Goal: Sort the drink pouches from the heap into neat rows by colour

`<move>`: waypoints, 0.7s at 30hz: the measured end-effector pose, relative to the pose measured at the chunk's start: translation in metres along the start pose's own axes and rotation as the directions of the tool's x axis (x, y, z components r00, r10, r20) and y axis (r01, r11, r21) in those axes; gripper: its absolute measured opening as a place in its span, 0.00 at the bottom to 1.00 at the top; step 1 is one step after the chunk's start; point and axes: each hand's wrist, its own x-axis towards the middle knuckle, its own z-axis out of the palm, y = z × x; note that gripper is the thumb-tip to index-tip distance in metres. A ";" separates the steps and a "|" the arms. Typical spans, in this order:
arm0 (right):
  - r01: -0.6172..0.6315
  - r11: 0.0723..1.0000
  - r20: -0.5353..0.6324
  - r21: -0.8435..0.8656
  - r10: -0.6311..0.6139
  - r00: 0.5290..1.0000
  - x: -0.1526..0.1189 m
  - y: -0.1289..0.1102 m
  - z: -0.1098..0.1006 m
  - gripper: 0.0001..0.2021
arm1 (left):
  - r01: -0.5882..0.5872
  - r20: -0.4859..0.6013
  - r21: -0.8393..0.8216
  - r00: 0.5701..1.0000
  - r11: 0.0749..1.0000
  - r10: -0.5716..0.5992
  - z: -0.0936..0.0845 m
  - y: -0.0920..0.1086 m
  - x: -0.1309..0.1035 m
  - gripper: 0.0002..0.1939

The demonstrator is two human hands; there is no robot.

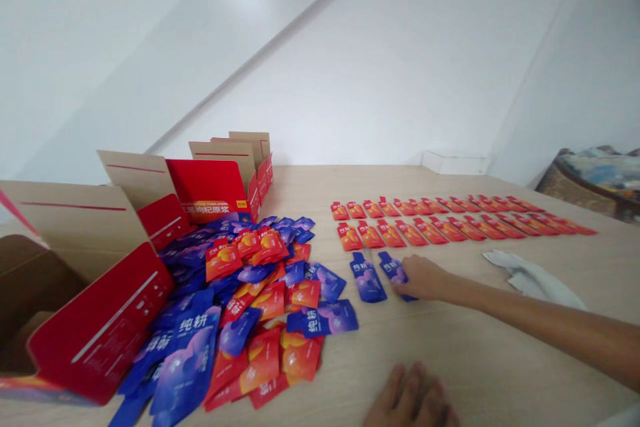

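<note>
While the right hand (421,278) covers one side of a blue pouch (391,268) on the tabletop (345,377) (whether it pinches or merely presses, I can't tell), the left hand (413,401) rests nearer the viewer, fingers relaxed and slightly bent. Just left of the touched pouch lies a second blue pouch (369,279); beyond run two rows of orange-red pouches (391,235). Farther left, a mixed heap of pouches (263,355) spreads beside open red boxes (107,320).
</note>
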 end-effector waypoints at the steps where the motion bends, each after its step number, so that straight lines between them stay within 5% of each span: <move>1: 0.004 1.000 0.008 -0.012 -0.004 1.000 0.000 -0.003 0.000 0.20 | 0.007 0.005 0.000 1.000 1.000 -0.007 0.000 0.000 0.001 0.08; 10: 0.062 0.990 0.041 -0.123 -0.058 0.998 -0.003 -0.012 -0.007 0.22 | -0.034 0.031 0.010 0.999 0.999 0.033 0.000 0.000 -0.002 0.08; 15: 0.106 0.977 -0.093 -0.187 -0.125 0.988 -0.009 -0.022 -0.019 0.21 | -0.051 0.048 -0.004 0.998 0.999 0.051 0.002 0.002 -0.008 0.08; 21: 0.528 0.844 -0.151 -0.094 -0.536 0.831 -0.031 -0.027 0.023 0.30 | -0.038 0.056 0.028 0.998 0.999 0.036 0.004 0.004 -0.007 0.08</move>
